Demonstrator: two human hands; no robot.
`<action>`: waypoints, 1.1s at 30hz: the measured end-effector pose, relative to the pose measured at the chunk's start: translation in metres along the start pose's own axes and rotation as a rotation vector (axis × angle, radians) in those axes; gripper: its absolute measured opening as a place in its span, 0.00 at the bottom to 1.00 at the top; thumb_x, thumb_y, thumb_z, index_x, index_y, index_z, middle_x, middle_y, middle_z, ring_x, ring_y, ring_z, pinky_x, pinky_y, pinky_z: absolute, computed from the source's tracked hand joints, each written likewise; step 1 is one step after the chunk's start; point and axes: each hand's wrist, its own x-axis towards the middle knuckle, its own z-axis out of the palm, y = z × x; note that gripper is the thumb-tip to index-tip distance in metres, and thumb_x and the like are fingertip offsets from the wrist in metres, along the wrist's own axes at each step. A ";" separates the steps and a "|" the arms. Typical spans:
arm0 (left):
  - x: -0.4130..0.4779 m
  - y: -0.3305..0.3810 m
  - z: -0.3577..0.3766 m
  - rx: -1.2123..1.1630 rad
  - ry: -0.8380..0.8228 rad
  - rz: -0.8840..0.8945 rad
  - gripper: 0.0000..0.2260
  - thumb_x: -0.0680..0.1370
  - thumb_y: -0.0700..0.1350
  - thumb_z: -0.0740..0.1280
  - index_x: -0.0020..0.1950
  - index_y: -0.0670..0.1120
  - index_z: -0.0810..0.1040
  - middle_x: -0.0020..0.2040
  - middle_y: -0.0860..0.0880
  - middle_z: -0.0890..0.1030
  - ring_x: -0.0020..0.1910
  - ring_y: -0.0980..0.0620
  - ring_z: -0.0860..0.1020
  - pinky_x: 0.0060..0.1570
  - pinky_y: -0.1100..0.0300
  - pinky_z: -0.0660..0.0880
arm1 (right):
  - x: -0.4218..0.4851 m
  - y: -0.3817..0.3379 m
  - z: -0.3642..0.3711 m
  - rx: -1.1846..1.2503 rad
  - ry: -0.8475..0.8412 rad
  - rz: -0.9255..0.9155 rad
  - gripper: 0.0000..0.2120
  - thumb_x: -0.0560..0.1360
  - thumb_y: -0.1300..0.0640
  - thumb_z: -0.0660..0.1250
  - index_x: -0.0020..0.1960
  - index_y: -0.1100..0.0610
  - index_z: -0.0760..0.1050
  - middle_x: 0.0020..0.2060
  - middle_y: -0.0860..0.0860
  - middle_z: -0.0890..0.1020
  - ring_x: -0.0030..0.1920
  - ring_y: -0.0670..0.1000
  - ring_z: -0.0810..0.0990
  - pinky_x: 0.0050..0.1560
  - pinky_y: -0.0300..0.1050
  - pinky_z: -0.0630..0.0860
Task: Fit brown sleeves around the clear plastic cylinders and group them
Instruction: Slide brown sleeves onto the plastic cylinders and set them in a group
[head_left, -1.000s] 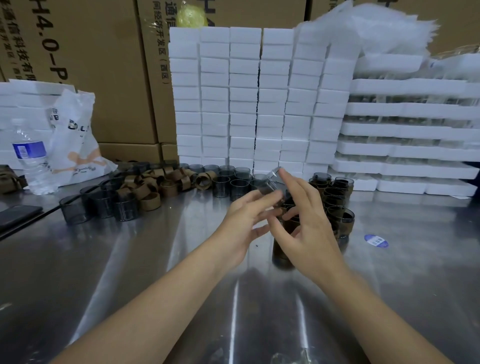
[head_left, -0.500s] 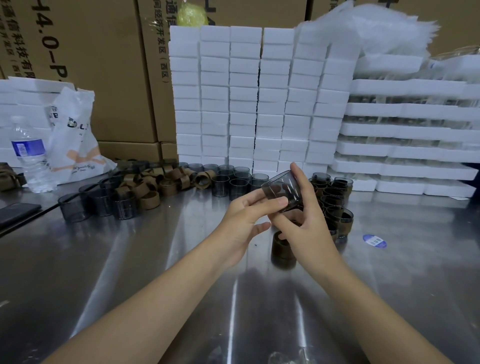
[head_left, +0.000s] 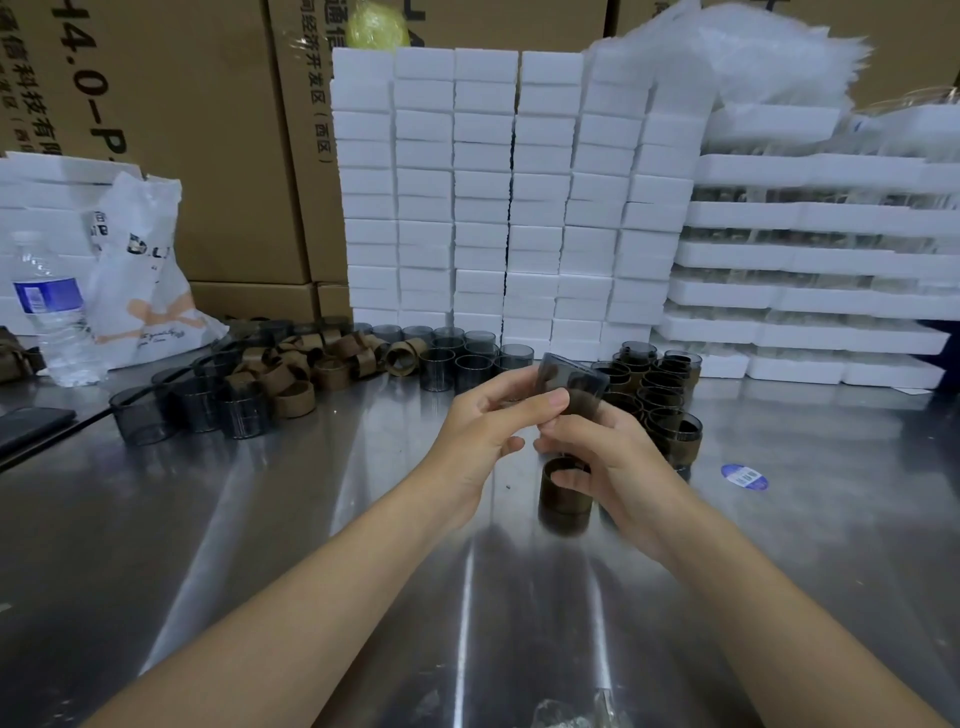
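My left hand (head_left: 485, 421) and my right hand (head_left: 605, 457) hold one smoky clear cylinder (head_left: 569, 382) tilted above the steel table (head_left: 260, 519); the left thumb and fingers pinch its left side, the right hand grips it from below. A brown sleeve seems to wrap its lower part. Right under the right hand stands a sleeved cylinder (head_left: 563, 496). A cluster of sleeved cylinders (head_left: 657, 395) stands just right of the hands. Loose brown sleeves (head_left: 311, 364) and bare cylinders (head_left: 208, 402) lie at the left and along the back.
A wall of white foam blocks (head_left: 493, 208) and stacked foam trays (head_left: 805, 270) close the back. Cardboard boxes (head_left: 182, 130) rise behind. A water bottle (head_left: 52, 317), a white bag (head_left: 140, 280) and a dark phone (head_left: 31, 426) sit at left. A blue sticker (head_left: 744, 476) lies at right.
Both hands have come down and nearer with the cylinder, which is turned more on its side. The sleeved cylinder on the table has come into full view below them.
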 end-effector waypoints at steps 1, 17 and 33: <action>0.000 0.000 0.000 0.001 0.004 -0.003 0.24 0.73 0.57 0.77 0.69 0.54 0.84 0.64 0.48 0.86 0.67 0.50 0.81 0.65 0.51 0.72 | 0.000 0.000 0.000 -0.018 -0.016 0.017 0.13 0.65 0.42 0.78 0.49 0.39 0.87 0.46 0.42 0.86 0.51 0.44 0.85 0.48 0.45 0.78; 0.000 -0.004 0.005 -0.047 -0.082 -0.034 0.20 0.82 0.64 0.69 0.69 0.55 0.84 0.66 0.53 0.85 0.63 0.58 0.81 0.61 0.54 0.81 | -0.001 -0.003 0.004 0.101 0.217 -0.068 0.22 0.74 0.42 0.75 0.61 0.55 0.84 0.52 0.53 0.88 0.49 0.52 0.88 0.43 0.45 0.81; -0.005 -0.010 0.008 0.361 -0.074 0.287 0.18 0.89 0.56 0.57 0.79 0.70 0.70 0.74 0.69 0.76 0.68 0.60 0.79 0.56 0.65 0.79 | -0.001 -0.003 0.001 -0.006 0.312 0.055 0.32 0.68 0.28 0.79 0.55 0.54 0.82 0.45 0.48 0.88 0.38 0.50 0.86 0.42 0.46 0.79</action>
